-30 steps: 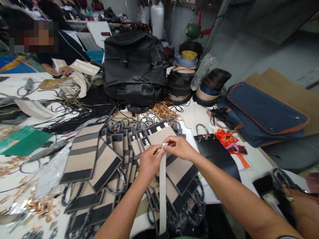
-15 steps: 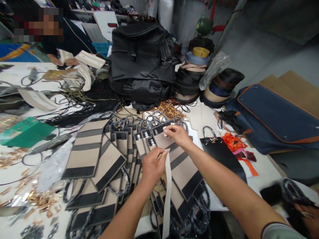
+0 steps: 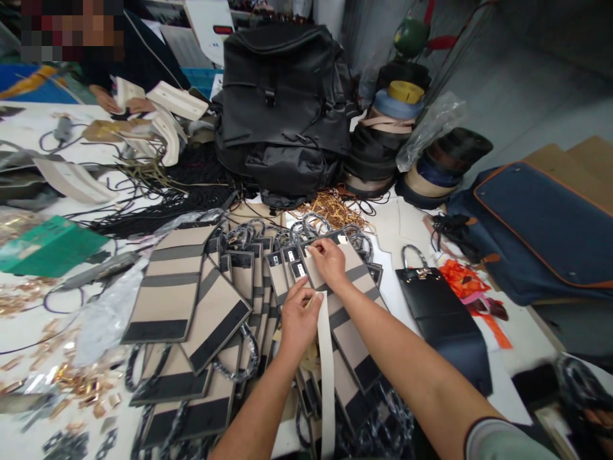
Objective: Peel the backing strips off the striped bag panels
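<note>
From the head camera, the left hand point(image 3: 301, 313) grasps the upper end of a pale strip point(image 3: 326, 377) between thumb and fingertips; the strip hangs from just beside the thumb down towards the lower edge of the view. Beyond the left hand, the right hand point(image 3: 328, 259) has its fingertips drawn together at the dark top band of a beige-and-black panel point(image 3: 352, 342), over a small pale piece point(image 3: 307, 252) (whether they grip it or only press it there, I cannot tell). Another small pale piece point(image 3: 343, 239) sits on the same band, just to the right of the right hand. The panel extends from beneath that hand, under its wrist and forearm, towards the wearer.

To the left of the left hand lies a spread of similar striped panels point(image 3: 167, 275), overlapping, some with wrapped loop handles. Farther left of that hand are a green box point(image 3: 52, 246) and scattered gold-coloured bits point(image 3: 83, 377). To the right of the right hand lies a black handbag point(image 3: 424, 297); well beyond both hands stands a black backpack point(image 3: 287, 89). Far to the upper left, a co-worker's hands point(image 3: 138, 105) are at pale curved pieces point(image 3: 177, 100).
</note>
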Demonstrator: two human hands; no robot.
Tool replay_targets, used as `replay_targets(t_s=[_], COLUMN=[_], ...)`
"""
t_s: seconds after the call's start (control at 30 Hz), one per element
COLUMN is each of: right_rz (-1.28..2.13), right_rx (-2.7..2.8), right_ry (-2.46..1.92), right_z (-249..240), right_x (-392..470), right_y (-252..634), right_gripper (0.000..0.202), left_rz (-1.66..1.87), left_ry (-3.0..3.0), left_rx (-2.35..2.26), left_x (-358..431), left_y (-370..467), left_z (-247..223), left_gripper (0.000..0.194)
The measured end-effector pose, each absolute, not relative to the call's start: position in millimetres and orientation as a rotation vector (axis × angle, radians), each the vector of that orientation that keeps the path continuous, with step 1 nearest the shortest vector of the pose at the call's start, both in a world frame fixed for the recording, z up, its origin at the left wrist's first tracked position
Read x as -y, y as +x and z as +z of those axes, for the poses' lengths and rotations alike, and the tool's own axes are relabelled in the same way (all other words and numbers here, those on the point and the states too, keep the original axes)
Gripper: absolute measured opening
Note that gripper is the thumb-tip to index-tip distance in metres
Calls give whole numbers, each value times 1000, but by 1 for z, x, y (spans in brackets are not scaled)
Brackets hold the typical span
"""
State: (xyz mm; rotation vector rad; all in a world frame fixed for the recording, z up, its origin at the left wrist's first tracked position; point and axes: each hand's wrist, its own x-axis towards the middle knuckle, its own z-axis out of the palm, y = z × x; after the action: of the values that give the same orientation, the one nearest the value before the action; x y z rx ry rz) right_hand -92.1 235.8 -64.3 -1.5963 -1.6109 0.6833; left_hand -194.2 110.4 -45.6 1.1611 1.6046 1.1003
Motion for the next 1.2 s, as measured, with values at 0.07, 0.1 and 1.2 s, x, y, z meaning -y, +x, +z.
replay_targets(t_s=[0.07,0.1,1.2], right_rz=[685,684,436], right_rx=[1617,1618,1149], right_ry=[-1578,-1581,-2307], right_z=[-68,-69,6], right_x=[-239,-241,-113], right_y=[-93,-93,263], right_gripper=[17,17,39], left_rz=[1110,1118,940], left_ry=[1042,967,1123], left_rx=[-1563,-1531,-1392], left_x=[-113,-115,-73], left_y=[-194,-194,-124], left_z=[-45,-44,7], left_gripper=[19,21,49])
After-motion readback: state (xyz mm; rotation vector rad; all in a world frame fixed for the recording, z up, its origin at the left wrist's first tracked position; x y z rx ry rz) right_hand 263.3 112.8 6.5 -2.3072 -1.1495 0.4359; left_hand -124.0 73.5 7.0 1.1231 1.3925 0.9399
